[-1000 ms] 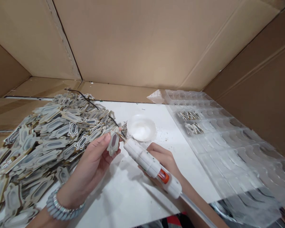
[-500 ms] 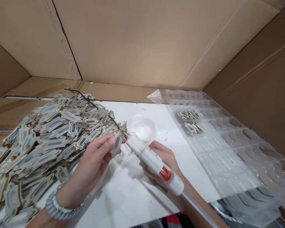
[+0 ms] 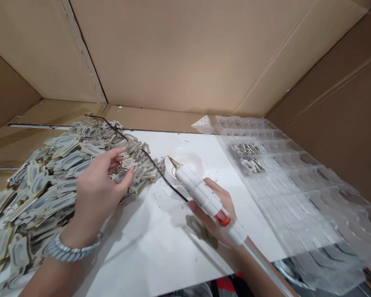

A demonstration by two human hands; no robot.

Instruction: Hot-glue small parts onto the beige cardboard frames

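My left hand [image 3: 103, 179] is over the right side of a heap of flat frame-shaped pieces [image 3: 60, 187], grey with tan edges, some with white scroll patterns. Its thumb and fingers are apart, with one small piece [image 3: 128, 163] between the tips; no firm grip shows. In my right hand [image 3: 221, 202] is a white hot glue gun [image 3: 198, 187] with an orange part, its metal nozzle pointing up and left above a white dish [image 3: 193, 165]. Below that hand another flat piece [image 3: 198, 227] shows, partly hidden; I cannot tell whether it is held.
A clear plastic compartment tray [image 3: 275, 185] lies on the right, with small metallic pieces [image 3: 249, 156] in two compartments. A thin dark rod [image 3: 165, 177] slants between heap and right hand. Cardboard walls [image 3: 173, 57] surround the white work surface [image 3: 148, 255].
My left hand has left the nozzle and moved up and left to the heap; the frame piece it held is no longer seen there. The glue gun has shifted slightly right.
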